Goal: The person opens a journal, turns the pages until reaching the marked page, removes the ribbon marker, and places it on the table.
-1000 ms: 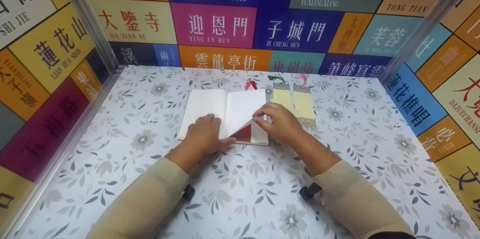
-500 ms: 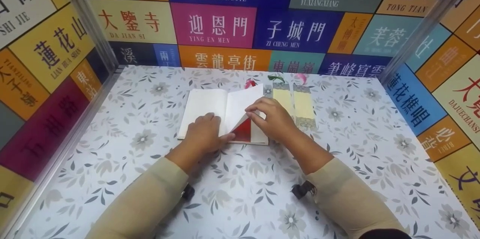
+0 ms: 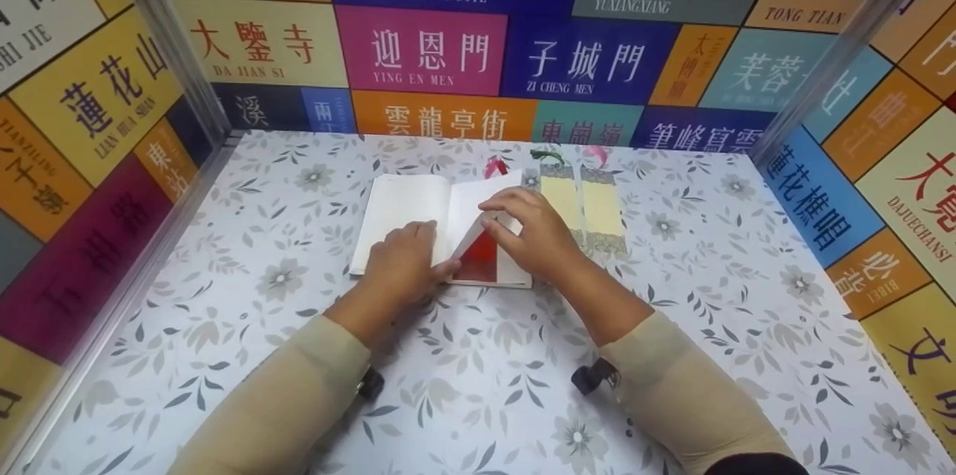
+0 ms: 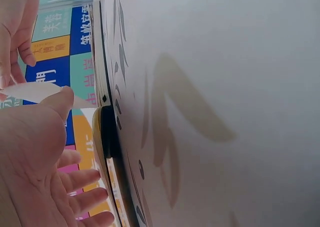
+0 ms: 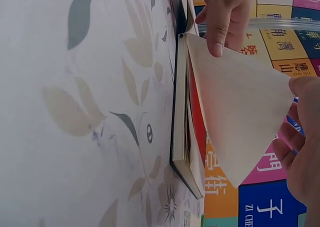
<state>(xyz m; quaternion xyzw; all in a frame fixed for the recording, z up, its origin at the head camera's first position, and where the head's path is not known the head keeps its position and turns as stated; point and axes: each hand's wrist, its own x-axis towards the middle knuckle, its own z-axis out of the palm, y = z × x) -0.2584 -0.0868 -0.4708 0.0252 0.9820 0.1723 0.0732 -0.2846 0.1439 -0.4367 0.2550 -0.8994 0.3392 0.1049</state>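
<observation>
A notebook (image 3: 396, 202) lies spread on the table with blank pages up. My left hand (image 3: 401, 257) rests flat on its left page, thumb reaching over the gutter to the base of the lifted page. With thumb and fingertips my right hand (image 3: 536, 234) pinches the lower outer part of the right page (image 5: 240, 107), which slants up off the book. Beneath that page lies a red bookmark (image 3: 478, 257), its red tassel (image 3: 495, 166) poking out past the top edge. In the right wrist view, the left thumb (image 5: 216, 42) touches the page near the spine.
To the right of the notebook lie two pale yellow bookmarks with grey patterned ends, one with a green tassel (image 3: 549, 156), the other with a pink tassel (image 3: 597, 154). The table (image 3: 485, 385) has a floral cover. Colourful lettered panels (image 3: 426, 49) enclose the back and sides.
My right hand has moved left with the page corner, lifting the page further and baring more of the red bookmark. My left hand stays on the left page. The head view has shifted slightly.
</observation>
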